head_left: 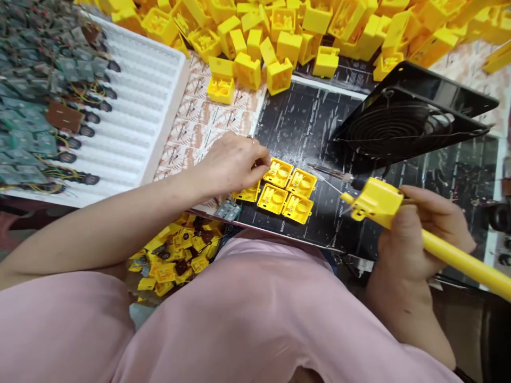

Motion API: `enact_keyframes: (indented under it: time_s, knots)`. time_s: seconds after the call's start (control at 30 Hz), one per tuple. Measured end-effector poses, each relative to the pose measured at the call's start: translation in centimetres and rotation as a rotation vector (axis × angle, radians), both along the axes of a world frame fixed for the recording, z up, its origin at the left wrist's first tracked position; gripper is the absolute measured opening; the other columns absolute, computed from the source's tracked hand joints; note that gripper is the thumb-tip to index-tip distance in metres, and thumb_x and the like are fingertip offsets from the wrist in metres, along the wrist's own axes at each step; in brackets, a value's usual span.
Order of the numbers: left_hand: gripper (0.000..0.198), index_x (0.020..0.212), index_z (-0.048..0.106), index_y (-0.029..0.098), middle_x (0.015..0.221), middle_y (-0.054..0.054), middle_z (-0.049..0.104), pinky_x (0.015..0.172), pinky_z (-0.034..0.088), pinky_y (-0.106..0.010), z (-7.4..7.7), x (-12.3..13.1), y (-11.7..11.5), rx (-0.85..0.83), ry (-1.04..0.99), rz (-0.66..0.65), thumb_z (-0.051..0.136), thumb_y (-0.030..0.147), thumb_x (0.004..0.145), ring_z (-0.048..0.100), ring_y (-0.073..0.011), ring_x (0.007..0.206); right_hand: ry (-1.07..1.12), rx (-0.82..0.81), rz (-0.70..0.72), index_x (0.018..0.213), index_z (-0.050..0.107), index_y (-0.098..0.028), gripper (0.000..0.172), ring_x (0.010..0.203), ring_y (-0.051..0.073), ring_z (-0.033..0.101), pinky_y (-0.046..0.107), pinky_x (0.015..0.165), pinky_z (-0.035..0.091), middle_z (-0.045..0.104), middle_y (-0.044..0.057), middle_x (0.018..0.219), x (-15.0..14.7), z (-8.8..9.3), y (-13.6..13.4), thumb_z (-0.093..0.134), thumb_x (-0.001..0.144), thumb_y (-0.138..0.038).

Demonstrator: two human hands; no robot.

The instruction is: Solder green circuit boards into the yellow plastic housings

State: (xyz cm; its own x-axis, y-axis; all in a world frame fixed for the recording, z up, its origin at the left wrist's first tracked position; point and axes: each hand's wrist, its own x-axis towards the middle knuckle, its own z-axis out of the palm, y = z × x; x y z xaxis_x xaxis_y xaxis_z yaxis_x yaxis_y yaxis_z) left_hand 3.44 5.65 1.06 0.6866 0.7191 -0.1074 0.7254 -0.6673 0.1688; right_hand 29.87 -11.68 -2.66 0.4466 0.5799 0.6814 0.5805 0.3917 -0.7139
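My left hand (233, 162) rests on the black mat (295, 127), fingers pinched on the edge of a yellow plastic housing (278, 173). That housing is one of several open yellow housings (297, 207) set side by side on the mat. My right hand (415, 234) is wrapped round a yellow-handled soldering iron (375, 202). Its dark metal tip (329, 172) points left, just right of the housings and slightly above them.
A heap of yellow housings (279, 42) fills the back. A white ribbed tray (139, 106) with green circuit boards and wired parts (48, 96) is on the left. A black fan (403, 122) leans at the right. More yellow parts (179, 252) lie below the table edge.
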Motion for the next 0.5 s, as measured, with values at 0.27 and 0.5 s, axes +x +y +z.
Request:
enact_keyframes:
  time_s: [0.27, 0.5]
  knots:
    - [0.039, 0.100, 0.084, 0.025, 0.086, 0.000, 0.081, 0.087, 0.057, -0.030, -0.7, -0.6, 0.9, -0.018, -0.130, 0.023, 0.050, 0.042, 0.092, 0.079, -0.0208, 0.088, -0.351, -0.022, 0.233, 0.120, 0.079, -0.030, 0.032, 0.064, 0.019, 0.078, 0.027, 0.052, 0.063, 0.084, -0.001, 0.089, -1.4, 0.5, 0.6, 0.088, 0.091, -0.019]
    - [0.035, 0.101, 0.084, 0.021, 0.087, -0.004, 0.080, 0.098, 0.059, -0.040, 0.5, 1.1, 0.9, -0.069, 0.015, 0.066, 0.052, 0.034, 0.091, 0.081, -0.0282, 0.097, -0.545, -0.081, 0.262, 0.099, 0.066, -0.024, 0.026, 0.065, 0.014, 0.077, 0.022, 0.055, 0.061, 0.080, -0.003, 0.081, -3.1, 1.6, 1.6, 0.091, 0.093, -0.020]
